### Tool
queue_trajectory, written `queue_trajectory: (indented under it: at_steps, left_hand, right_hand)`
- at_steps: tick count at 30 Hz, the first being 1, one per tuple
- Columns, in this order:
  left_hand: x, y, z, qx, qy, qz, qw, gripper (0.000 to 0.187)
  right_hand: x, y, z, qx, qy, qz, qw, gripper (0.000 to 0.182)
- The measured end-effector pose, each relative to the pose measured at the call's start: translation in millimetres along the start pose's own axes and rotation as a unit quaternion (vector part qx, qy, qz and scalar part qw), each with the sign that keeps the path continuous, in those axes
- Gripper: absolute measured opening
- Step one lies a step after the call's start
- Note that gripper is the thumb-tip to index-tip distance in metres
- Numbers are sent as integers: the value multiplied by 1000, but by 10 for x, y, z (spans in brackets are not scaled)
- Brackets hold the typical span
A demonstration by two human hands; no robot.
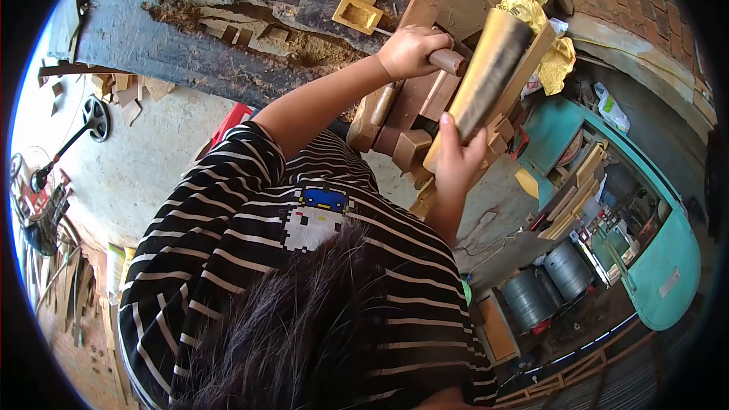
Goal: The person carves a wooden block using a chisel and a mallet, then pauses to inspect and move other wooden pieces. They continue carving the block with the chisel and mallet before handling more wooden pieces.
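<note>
My left hand [414, 53] is wrapped round the brown wooden handle [448, 62] of a chisel. Its thin metal shaft [383, 31] points left to a small yellow wooden block [357, 15] with a hollow cut in it. The chisel's tip is too small to make out. My right hand [460, 153] grips a thick wooden club [486, 68] near its lower end. The club is yellowish on one side, dark on the other and blurred. It is raised, tilted, just right of the chisel handle.
A dark worn bench [152, 23] with a ragged hole [266, 34] full of chips spans the top left. Wood pieces [414, 144] lie close to my right hand. Gold wrapping [558, 64], a turquoise cabinet [661, 273] and metal drums [531, 300] stand at right.
</note>
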State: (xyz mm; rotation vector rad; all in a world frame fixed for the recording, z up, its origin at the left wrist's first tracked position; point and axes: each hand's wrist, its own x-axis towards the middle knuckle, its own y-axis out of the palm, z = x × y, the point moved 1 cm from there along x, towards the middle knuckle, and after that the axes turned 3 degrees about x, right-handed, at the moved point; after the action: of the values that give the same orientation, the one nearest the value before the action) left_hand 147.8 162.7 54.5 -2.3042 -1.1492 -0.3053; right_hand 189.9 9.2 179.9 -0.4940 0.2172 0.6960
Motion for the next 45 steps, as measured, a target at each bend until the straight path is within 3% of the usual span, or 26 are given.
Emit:
queue_trajectory:
  at_steps: [1, 4, 5, 8, 13, 17, 18, 19, 22, 26, 29, 30, 31, 33, 34, 38, 39, 41, 43, 45]
  left_hand:
    - [3, 9, 2, 1, 0, 0, 1000, 25]
    - [-13, 19, 20, -2, 18, -15, 1000, 25]
    - [-27, 25, 36, 8, 0, 9, 1000, 26]
    - [-25, 50, 43, 12, -8, 32, 999, 27]
    - [-45, 76, 38, 6, 26, 6, 1000, 25]
    - [-76, 82, 41, 17, -1, 47, 999, 26]
    - [-72, 77, 24, 8, -1, 28, 1000, 25]
    - [-57, 77, 24, 8, 0, 27, 1000, 25]
    - [-81, 79, 49, 18, 26, 26, 999, 28]
    - [-39, 6, 22, -26, 14, 7, 1000, 27]
    - [-28, -18, 38, -28, 2, 13, 1000, 27]
    - [-28, -28, 42, -27, 2, 13, 1000, 27]
    - [-35, -31, 38, -19, 5, 12, 1000, 26]
    - [-59, 15, 31, -14, 10, 10, 1000, 26]
    - [-77, 47, 47, -9, 17, 18, 1000, 25]
    - [-105, 88, 57, -12, 32, 24, 999, 24]
    - [-88, 74, 55, -16, 32, 26, 999, 23]
    - [-70, 56, 40, -15, 32, 23, 999, 23]
    - [-82, 56, 49, -14, 34, 20, 999, 22]
    - [-106, 83, 81, 4, 13, 53, 999, 21]
  right_hand:
    - [-31, -14, 60, 10, -87, -17, 996, 39]
    - [-38, -51, -81, 113, -226, -134, 958, 50]
    - [19, 6, -92, 111, -225, -136, 958, 50]
    - [184, 163, -99, -55, -32, 28, 998, 54]
    - [132, 38, 93, -59, -60, 19, 996, 42]
    - [63, 50, 107, 69, -160, -109, 979, 40]
    - [44, 79, 107, -21, -163, -98, 982, 40]
    - [91, 143, 37, -49, -88, -32, 994, 44]
    - [170, 177, -123, -35, -67, 41, 996, 48]
    - [40, 95, 164, 10, -41, 13, 999, 45]
    - [-29, 55, 246, 107, -172, -54, 978, 41]
    - [-37, -14, 29, 145, -111, -35, 983, 42]
    - [-1, 132, 30, 58, -81, -65, 993, 46]
    - [149, 285, -83, -78, -95, 4, 992, 48]
    - [186, 246, -130, -31, -41, 37, 998, 49]
    - [143, 110, 70, -47, -27, 71, 996, 50]
    - [91, 80, 164, -62, -18, 45, 997, 48]
    - [13, 117, 227, 58, -110, -23, 992, 34]
    - [14, 212, 65, 122, -155, -88, 976, 48]
    - [146, 306, 19, -138, -58, 8, 989, 52]
